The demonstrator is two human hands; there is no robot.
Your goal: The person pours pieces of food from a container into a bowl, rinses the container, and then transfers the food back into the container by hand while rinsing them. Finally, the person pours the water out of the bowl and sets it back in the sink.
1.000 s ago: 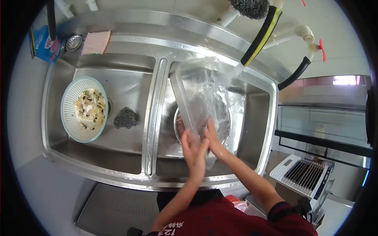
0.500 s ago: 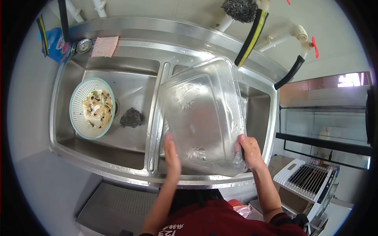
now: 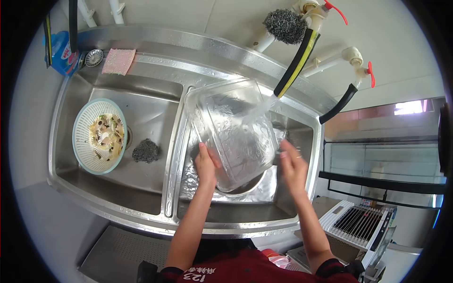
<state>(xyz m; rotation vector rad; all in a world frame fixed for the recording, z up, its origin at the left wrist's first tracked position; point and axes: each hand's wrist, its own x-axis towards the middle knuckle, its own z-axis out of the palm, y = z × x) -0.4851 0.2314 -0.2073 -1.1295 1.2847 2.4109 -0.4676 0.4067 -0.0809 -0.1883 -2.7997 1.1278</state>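
Observation:
A clear plastic container (image 3: 231,134) is tilted over the right sink basin, wet and streaked with water. My left hand (image 3: 205,165) grips its lower left side, thumb on the outside and fingers partly hidden by the plastic. My right hand (image 3: 293,167) is just beside the container's right edge, fingers stretched and apart, slightly smeared by motion. Water pours into the container from a black and yellow hose (image 3: 297,63). Beneath it, a round metal rim (image 3: 245,189) shows in the basin.
The left basin (image 3: 151,111) holds a pale strainer basket (image 3: 81,137) with food scraps and a dark steel scourer (image 3: 146,151). A pink cloth (image 3: 118,62), a drain strainer (image 3: 94,58) and a blue bottle (image 3: 63,53) sit along the back. Another scourer (image 3: 285,26) hangs by the taps.
The container has turned and tilted, and water from the hose now runs onto it. My right hand has come off its right edge; my left hand now grips its left side.

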